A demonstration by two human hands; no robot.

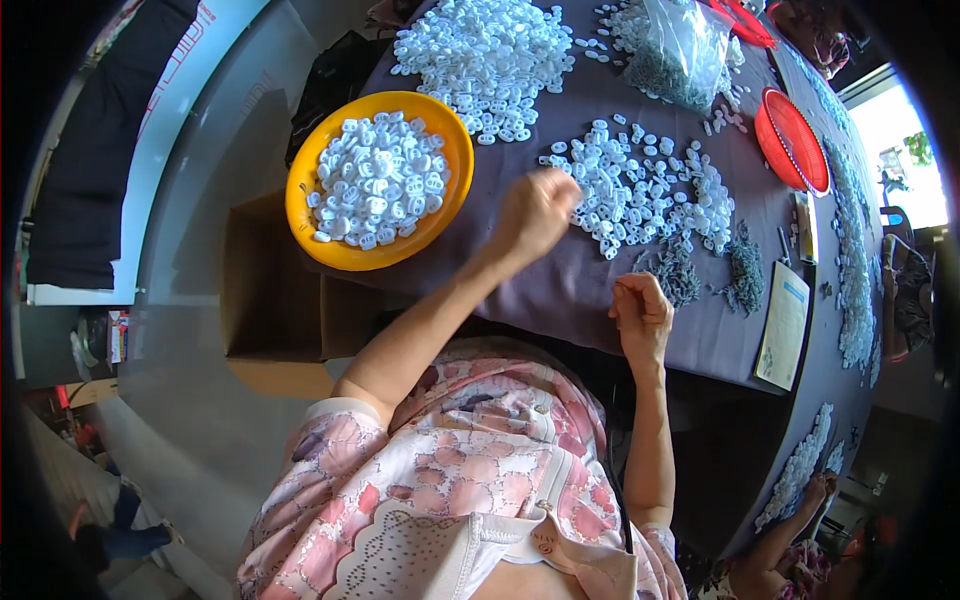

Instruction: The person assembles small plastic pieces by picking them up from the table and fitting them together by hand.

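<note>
My left hand [540, 212] is closed, fingertips pinched together at the left edge of a loose pile of small white oval plastic pieces [630, 195]. Whatever it may hold is hidden by the fingers. My right hand [642, 308] is also closed, its fingers curled together near the table's front edge. It is nearest to a heap of tiny grey-green parts [678, 280], too small to name. To the left stands a yellow bowl [300, 215] filled with white plastic pieces [380, 180], several of them showing two holes.
A larger heap of white pieces [485, 60] lies at the back. Further right are a clear plastic bag [690, 50], a red basket [785, 140], a second grey-green heap [745, 272] and a paper card [783, 325]. Below the bowl sits an open cardboard box [270, 285].
</note>
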